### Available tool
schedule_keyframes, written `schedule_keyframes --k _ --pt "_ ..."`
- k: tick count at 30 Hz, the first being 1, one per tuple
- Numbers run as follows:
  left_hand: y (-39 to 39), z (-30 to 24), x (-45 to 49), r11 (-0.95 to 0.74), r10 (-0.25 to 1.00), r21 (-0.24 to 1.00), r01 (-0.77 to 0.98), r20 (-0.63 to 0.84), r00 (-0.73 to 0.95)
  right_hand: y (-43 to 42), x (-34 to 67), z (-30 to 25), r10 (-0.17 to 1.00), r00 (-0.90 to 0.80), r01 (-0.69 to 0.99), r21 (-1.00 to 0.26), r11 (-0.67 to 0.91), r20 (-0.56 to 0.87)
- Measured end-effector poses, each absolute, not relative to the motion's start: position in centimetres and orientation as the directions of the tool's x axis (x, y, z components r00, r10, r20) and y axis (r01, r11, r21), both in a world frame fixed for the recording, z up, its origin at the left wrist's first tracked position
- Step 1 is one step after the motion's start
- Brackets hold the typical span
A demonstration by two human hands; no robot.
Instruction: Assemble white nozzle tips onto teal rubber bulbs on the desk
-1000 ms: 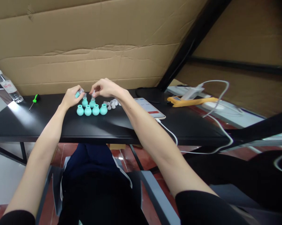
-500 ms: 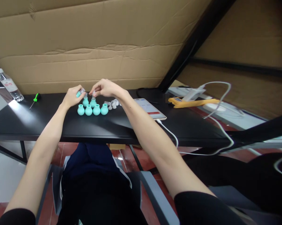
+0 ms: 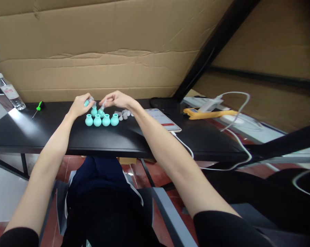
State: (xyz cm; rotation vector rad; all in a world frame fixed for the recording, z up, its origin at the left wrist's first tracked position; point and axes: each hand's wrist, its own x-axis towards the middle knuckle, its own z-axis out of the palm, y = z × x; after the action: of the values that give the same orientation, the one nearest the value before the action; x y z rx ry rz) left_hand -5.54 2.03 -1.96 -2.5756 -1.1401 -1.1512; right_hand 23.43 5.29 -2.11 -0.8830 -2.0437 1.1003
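My left hand (image 3: 81,105) is closed around a small teal bulb with a clear tip (image 3: 87,102), held just above the table. Close to its fingertips, another teal bulb with a clear top (image 3: 94,111) stands upright. My right hand (image 3: 116,100) pinches the clear nozzle of a teal bulb (image 3: 101,113), which is tilted with its top toward the right. In front of both hands, several open-necked teal bulbs (image 3: 106,120) stand in a row. A small pile of whitish translucent tips (image 3: 124,114) lies right of the row, partly behind my right wrist.
The black table (image 3: 52,137) runs up to a cardboard wall (image 3: 98,68). At the left are a water bottle (image 3: 11,92) and a green screwdriver (image 3: 39,107). A phone (image 3: 163,118) with a white cable lies right, beyond my forearm; a yellow tool (image 3: 208,113) is farther right.
The bulb under my right hand has gone from upright to tilted, and that hand has lowered slightly. My left hand stays in place with its bulb.
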Motion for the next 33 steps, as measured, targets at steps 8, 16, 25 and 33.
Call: schedule_keyframes --k 8,16,25,33 --pt "1.6 -1.7 -4.9 -0.712 0.643 0.297 0.637 0.640 0.420 4.8 25.4 -1.6 0.793 -0.418 0.277 -0.769 0.576 0.443" --pt "1.9 -2.6 -4.8 -0.646 0.762 0.515 0.564 0.477 0.437 2.7 22.5 -0.3 0.753 -0.488 0.370 -0.678 0.636 0.441" --pt "2.5 -2.8 -4.2 -0.602 0.778 0.641 0.476 0.336 0.530 2.1 22.7 0.2 0.729 -0.515 0.380 -0.643 0.665 0.451" --pt "2.2 -2.8 -3.5 -0.584 0.809 0.582 0.566 0.360 0.464 2.0 23.8 0.7 0.766 -0.511 0.363 -0.710 0.603 0.390"
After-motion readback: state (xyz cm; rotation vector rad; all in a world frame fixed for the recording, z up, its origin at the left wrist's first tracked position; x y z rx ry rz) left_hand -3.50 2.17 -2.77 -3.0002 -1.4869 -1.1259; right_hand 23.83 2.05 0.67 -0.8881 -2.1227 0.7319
